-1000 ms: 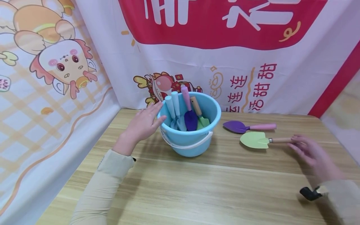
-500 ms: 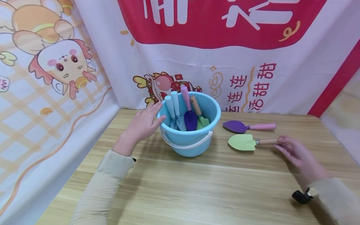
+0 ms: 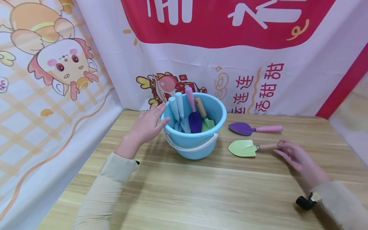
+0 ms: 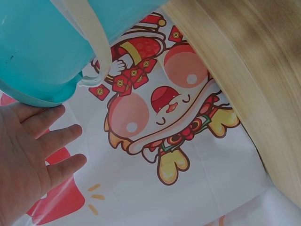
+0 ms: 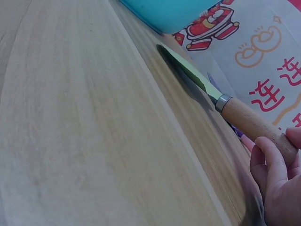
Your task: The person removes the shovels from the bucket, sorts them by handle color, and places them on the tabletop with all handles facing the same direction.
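Observation:
A light blue bucket (image 3: 193, 145) stands upright at the back of the table, with several small garden tools in it. My left hand (image 3: 145, 126) touches the left side of its rim, fingers extended. In the left wrist view those fingers (image 4: 54, 141) look straight and spread beside the bucket. My right hand (image 3: 297, 158) pinches the wooden handle end of a light green trowel (image 3: 242, 148). From the right wrist camera, the fingers curl round that handle (image 5: 254, 125), and the blade seems on or just above the table. A purple trowel with a pink handle (image 3: 242, 128) lies just behind it.
Inside the bucket lean two blue-handled tools (image 3: 176, 108), a purple trowel (image 3: 195, 122) and a green tool with a wooden handle (image 3: 200, 107). A white bail handle (image 3: 196, 148) hangs across its front. Printed cloth (image 3: 178, 60) walls the wooden table (image 3: 201, 195) at back and sides.
The right hand has drawn the green trowel left and slightly nearer to me, toward the bucket. My left hand and the bucket keep their places.

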A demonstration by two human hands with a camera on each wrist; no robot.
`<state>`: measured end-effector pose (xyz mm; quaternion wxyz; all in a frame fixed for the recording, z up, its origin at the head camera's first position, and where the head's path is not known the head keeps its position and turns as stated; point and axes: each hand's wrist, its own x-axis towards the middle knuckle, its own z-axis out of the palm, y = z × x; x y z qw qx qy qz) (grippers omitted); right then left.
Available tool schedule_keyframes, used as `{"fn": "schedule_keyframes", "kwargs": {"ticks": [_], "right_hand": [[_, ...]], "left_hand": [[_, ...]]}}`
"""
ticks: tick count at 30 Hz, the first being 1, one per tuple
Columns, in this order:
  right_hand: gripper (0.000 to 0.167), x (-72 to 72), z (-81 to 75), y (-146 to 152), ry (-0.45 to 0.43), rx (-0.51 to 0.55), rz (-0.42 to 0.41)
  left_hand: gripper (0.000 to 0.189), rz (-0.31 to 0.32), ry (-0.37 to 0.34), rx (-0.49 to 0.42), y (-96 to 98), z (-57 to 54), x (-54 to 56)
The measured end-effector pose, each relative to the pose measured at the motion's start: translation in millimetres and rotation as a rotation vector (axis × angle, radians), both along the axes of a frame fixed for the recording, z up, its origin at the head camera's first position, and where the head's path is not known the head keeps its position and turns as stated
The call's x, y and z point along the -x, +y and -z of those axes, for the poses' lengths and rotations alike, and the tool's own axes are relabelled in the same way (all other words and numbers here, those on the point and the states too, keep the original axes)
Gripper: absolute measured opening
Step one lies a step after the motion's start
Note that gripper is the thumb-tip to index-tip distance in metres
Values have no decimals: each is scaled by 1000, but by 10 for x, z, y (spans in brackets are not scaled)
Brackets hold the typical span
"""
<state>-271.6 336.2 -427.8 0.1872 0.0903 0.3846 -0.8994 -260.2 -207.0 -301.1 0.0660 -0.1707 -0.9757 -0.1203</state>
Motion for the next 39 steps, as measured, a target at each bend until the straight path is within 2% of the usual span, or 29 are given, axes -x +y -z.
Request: {"fn": "schedule_keyframes", "kwargs": {"ticks": [3, 11, 15, 17, 24, 27, 32, 35, 39], "right_hand": [[28, 0, 12, 12, 3, -20, -5], [35, -16, 18, 69, 219, -156, -127], [37, -23, -45, 86, 267, -257, -150], [38, -28, -87, 88, 248, -311, -143], [27, -16, -156, 109, 122, -601, -141], [26, -6, -155, 123, 133, -666, -152], [27, 12, -153, 143, 164, -659, -172], [29, 28, -155, 187, 212, -684, -226], [26, 49, -172, 270, 275, -771, -318]], "left_hand": [[71, -1, 5, 2, -1, -2, -2], [71, 1, 7, -5, -10, -4, -8], [71, -2, 4, -14, -19, -6, -12], [71, -3, 4, -20, -21, -5, -16], [70, -4, 0, -27, -12, 7, -23], [70, -3, -1, -30, -8, -1, -21], [70, 2, 5, -26, -5, -7, -14], [71, 3, 1, -20, -4, -4, -13], [72, 2, -7, -14, -1, -2, -11]]}}
